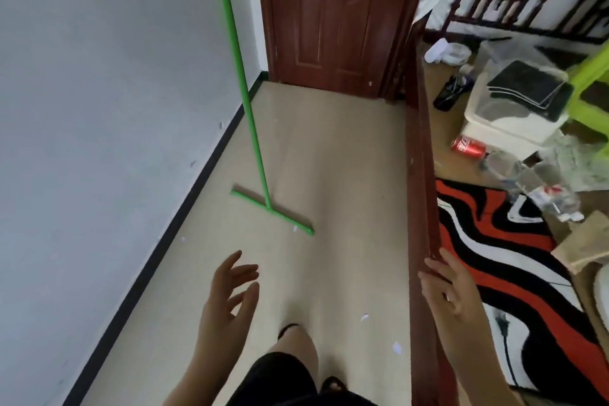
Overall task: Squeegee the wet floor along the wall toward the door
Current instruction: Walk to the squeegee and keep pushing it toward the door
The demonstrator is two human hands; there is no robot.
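Observation:
A green squeegee (250, 115) leans with its long handle against the white wall (99, 92), its blade (272, 212) resting on the beige floor (329, 175) ahead of me. No hand touches it. My left hand (232, 293) hovers open above the floor, short of the blade. My right hand (451, 290) rests flat against the edge of a brown wooden door leaf (423, 175) on the right, fingers spread. A closed brown door (333, 16) stands at the far end of the passage.
A black skirting (184, 208) runs along the wall's foot. Small white scraps (364, 317) lie on the floor. To the right are a red, black and white rug (494, 257), a red can (468, 147), plastic bottles (540, 191) and a white box (507, 115). My leg (293, 356) shows below.

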